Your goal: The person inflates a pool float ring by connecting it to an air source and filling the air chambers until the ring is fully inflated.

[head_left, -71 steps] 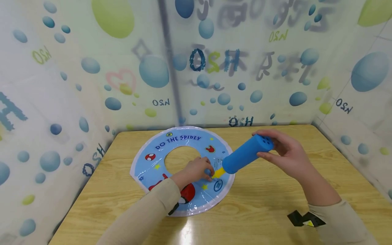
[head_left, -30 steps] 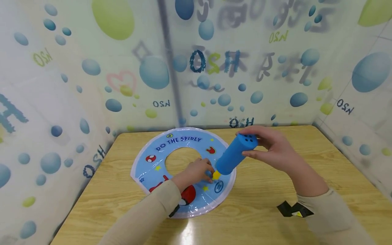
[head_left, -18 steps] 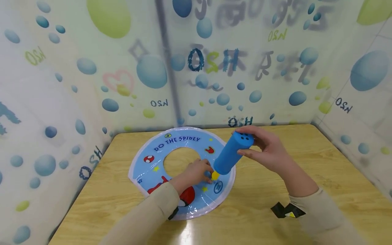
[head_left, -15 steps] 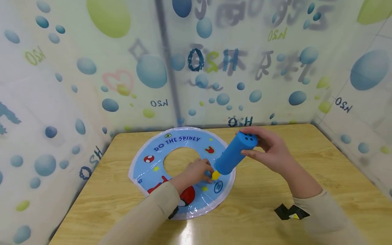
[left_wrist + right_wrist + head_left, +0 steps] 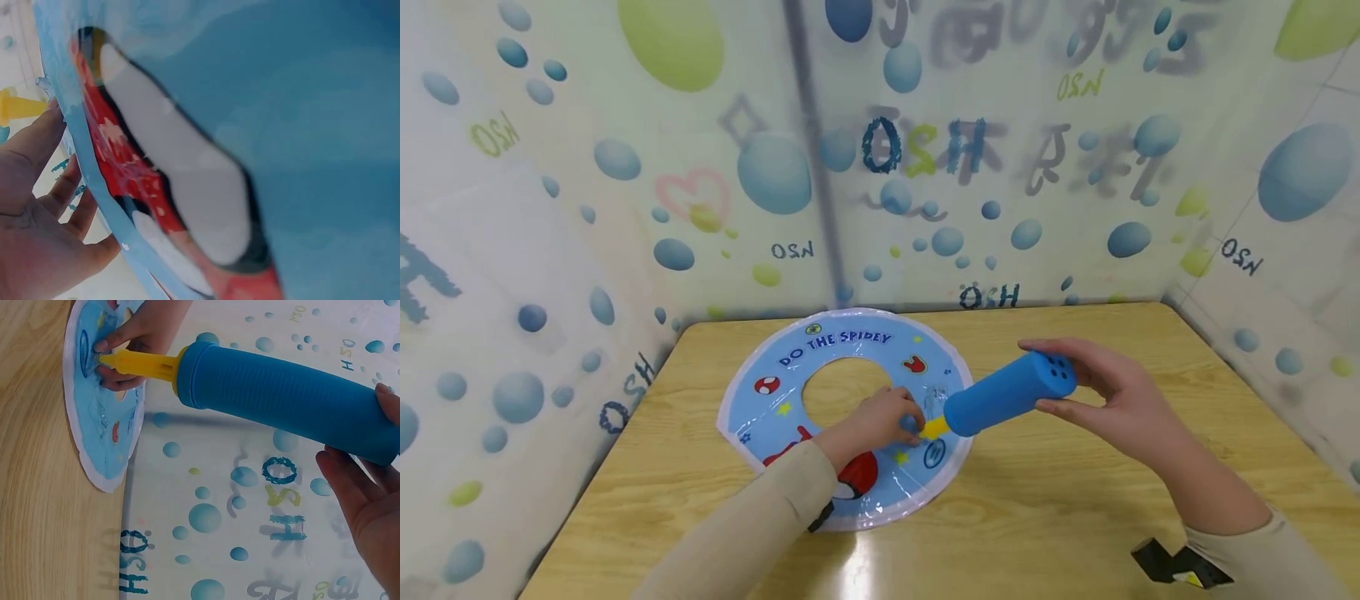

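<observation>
A partly inflated blue swim ring (image 5: 745, 410) with "DO THE SPIDEY" lettering and red cartoon prints lies on the wooden table. My left hand (image 5: 880, 417) rests over its near right part and pinches the clear valve (image 5: 104, 360), where the yellow nozzle (image 5: 147, 365) of a blue hand pump (image 5: 1003, 396) meets it. My right hand (image 5: 1112, 400) grips the pump's far end, thumb below and fingers above. The pump slopes up to the right, with a length of yellow shaft showing. In the left wrist view, the ring's printed surface (image 5: 312, 156) fills most of the picture.
The wooden table (image 5: 1075, 517) reaches a wall (image 5: 1037, 108) covered in bubble prints and "H2O" lettering at the back, with more of the same on both sides. Black straps (image 5: 1180, 565) sit at the right wrist.
My right hand pushed the pump in toward the valve and stood it steeper, then drew it back right and lower. More yellow shaft shows now. My left hand has stayed at the valve.
</observation>
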Demonstrator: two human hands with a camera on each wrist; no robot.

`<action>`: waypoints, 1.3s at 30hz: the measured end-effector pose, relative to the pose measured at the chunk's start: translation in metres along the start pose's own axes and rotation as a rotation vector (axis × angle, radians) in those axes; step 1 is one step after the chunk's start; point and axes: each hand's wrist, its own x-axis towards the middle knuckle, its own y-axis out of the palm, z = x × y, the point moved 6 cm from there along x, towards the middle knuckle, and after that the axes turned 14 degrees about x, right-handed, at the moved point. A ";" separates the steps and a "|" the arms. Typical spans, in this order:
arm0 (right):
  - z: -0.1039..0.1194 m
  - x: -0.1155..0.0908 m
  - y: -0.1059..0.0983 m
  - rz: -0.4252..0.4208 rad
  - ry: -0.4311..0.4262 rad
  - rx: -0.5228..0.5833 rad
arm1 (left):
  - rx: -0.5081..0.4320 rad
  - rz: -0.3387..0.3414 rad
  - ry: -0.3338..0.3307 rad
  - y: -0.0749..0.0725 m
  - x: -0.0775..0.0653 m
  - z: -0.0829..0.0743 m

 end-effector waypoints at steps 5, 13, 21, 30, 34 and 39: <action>-0.001 -0.016 -0.011 -0.023 0.092 -0.129 | -0.019 -0.006 -0.002 0.001 -0.001 0.001; -0.011 -0.042 -0.029 -0.078 0.215 -0.178 | -0.017 -0.019 -0.009 0.003 -0.002 0.001; -0.032 -0.071 -0.044 -0.068 0.401 -0.179 | -0.009 -0.025 -0.017 0.003 -0.004 0.000; -0.048 -0.087 -0.049 0.007 0.524 -0.200 | -0.014 -0.042 -0.030 0.002 -0.007 -0.005; -0.060 -0.092 -0.045 0.070 0.604 -0.237 | -0.025 -0.063 -0.053 0.001 -0.011 -0.005; -0.075 -0.097 -0.032 0.198 0.679 -0.314 | -0.051 -0.077 -0.100 0.002 -0.017 0.002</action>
